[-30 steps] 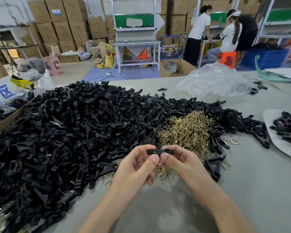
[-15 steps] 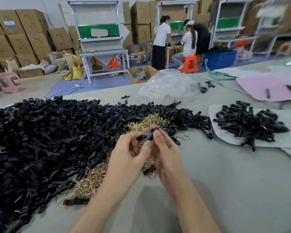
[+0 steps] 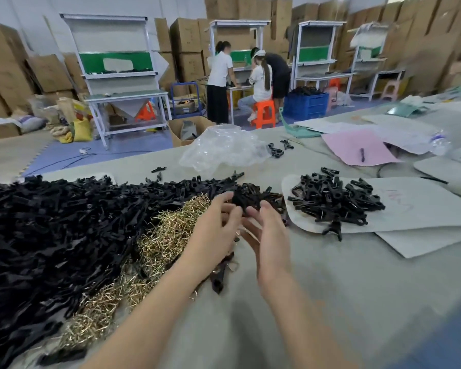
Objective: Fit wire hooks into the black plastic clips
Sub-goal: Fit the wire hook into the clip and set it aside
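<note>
A: Clips [image 3: 51,230] are lying where?
B: Heaped on the table [image 3: 330,302], touching the hooks [image 3: 168,233].
A: Fingers [image 3: 266,209]?
B: Right hand [image 3: 272,238] is hanging loosely spread; left hand [image 3: 216,233] is blurring, I cannot tell.

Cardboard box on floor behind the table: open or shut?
Open: the cardboard box has its flaps apart, with grey contents visible inside.

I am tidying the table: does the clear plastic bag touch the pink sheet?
Apart. Head view shows table and loose clips between bag and pink sheet.
</note>
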